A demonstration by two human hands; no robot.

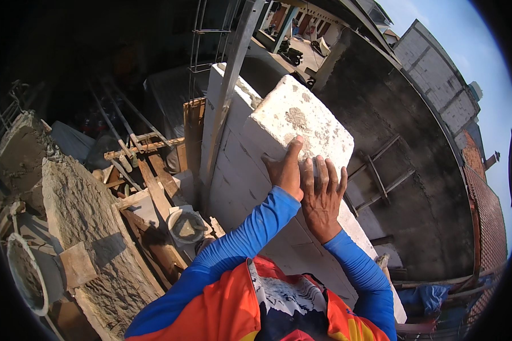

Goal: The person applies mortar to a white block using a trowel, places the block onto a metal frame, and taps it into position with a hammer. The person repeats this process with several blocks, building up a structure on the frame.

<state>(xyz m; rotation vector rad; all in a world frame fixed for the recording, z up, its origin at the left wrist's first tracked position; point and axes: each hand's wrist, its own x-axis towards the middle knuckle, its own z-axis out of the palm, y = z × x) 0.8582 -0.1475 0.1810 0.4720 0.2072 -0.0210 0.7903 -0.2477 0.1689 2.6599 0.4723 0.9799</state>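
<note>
A white lightweight concrete block [301, 116], pitted and smeared with grey mortar, lies on top of a wall of similar white blocks [239, 170]. My left hand [285, 170] grips the block's near left edge, one digit on its top and the other fingers bent along its shaded side. Beside it, my right hand [322, 199] rests on the near end of the block with its fingers stretched out and slightly apart. Both arms wear blue sleeves. The undersides of my fingers are hidden.
A metal post [228, 91] stands left of the wall. Lower left are a mortar-crusted board [88, 216], a pail of mortar [188, 225], a larger bucket [25, 273] and loose timber [153, 187]. A dark rendered wall [415, 170] with a wooden frame [378, 170] rises at right.
</note>
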